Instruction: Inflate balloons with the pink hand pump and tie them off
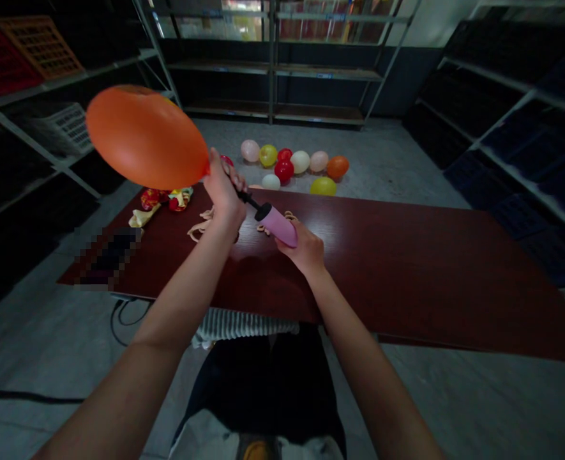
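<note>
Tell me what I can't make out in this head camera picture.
- Head view: how the big balloon joins the pump; the left hand covers it.
- Head view: the pump's lower end; the right hand partly wraps it.
- Head view: details of the dark item on the table; pixelation blurs them.
- Head view: where the thick cable leads; the left edge cuts it off.

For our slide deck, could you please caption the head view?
Left hand holds an orange balloon, right hand grips a pink pump.
</note>
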The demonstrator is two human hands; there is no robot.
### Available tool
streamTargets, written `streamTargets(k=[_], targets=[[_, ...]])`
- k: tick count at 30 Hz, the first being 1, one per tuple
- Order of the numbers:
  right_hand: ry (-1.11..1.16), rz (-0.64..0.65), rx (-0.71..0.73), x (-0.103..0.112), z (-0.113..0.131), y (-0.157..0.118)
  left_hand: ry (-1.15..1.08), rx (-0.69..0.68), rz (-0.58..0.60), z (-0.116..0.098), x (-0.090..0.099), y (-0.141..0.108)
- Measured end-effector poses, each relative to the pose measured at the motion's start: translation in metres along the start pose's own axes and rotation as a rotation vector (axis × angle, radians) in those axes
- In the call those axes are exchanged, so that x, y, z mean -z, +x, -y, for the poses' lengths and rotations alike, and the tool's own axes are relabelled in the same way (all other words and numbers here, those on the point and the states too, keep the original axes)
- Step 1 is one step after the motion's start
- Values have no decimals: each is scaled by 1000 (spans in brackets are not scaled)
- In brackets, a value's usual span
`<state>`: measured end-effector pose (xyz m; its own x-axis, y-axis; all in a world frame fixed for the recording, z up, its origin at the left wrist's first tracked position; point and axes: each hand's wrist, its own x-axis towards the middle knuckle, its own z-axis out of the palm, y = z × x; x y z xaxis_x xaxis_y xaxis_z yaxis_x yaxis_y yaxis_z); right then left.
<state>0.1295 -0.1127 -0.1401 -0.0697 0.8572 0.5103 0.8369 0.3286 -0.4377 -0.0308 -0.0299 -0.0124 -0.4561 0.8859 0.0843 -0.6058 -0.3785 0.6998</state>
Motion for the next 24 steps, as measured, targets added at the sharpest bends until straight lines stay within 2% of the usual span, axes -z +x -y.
streamTargets(k=[4, 8, 13, 17, 24], targets=[[-10, -2, -10, -1, -3, 1, 6, 60, -29, 25, 5, -22], [-60, 34, 20, -2, -2, 2, -58, 120, -151, 22, 21, -23], [-130, 122, 117, -1, 6, 0, -143, 214, -266, 8, 48, -10], [-143, 144, 160, 2, 12, -4, -164, 221, -305, -8, 63, -2], [-135, 142, 245, -2, 8, -6, -117, 178, -358, -61, 76, 13]])
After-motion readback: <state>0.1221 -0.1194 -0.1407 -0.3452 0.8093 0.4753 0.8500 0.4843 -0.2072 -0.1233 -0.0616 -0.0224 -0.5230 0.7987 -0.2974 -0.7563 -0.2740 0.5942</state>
